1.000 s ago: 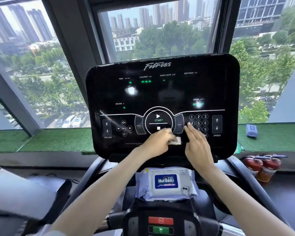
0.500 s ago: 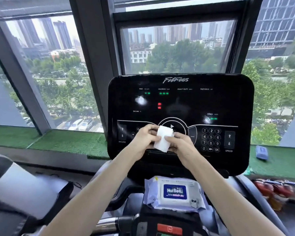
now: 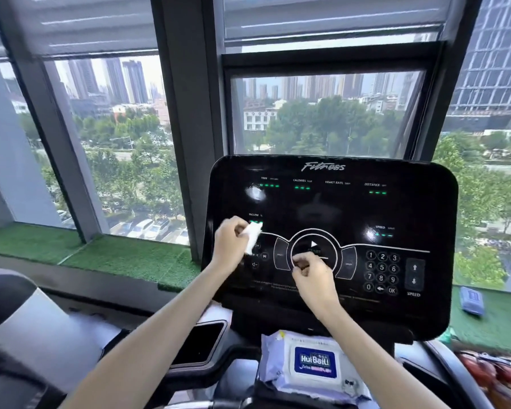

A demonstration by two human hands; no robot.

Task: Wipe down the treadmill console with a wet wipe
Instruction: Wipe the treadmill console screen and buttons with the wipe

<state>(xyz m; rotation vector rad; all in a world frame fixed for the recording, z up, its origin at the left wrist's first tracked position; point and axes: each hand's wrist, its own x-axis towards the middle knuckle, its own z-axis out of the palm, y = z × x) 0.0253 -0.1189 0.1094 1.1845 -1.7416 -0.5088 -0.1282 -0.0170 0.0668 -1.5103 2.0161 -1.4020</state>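
Note:
The black glossy treadmill console (image 3: pixel 337 208) fills the middle right of the view, with green lit readouts and a round start dial. My left hand (image 3: pixel 230 246) holds a folded white wet wipe (image 3: pixel 252 236) against the console's lower left, near the incline label. My right hand (image 3: pixel 311 277) hovers in front of the start dial with its fingers curled and nothing in them. The wet wipe pack (image 3: pixel 313 364), purple with a blue label, lies on the shelf below the console.
A dark phone-like slab (image 3: pixel 199 342) sits in the tray left of the pack. Green turf sill (image 3: pixel 115 255) runs under the windows, with a small blue object (image 3: pixel 471 301) on it at right. Red fire extinguishers (image 3: pixel 496 376) lie lower right.
Both hands held the wipe in front of the dial; now the left hand alone has carried it left to the incline area, and the right hand has let go. The camera tilted up.

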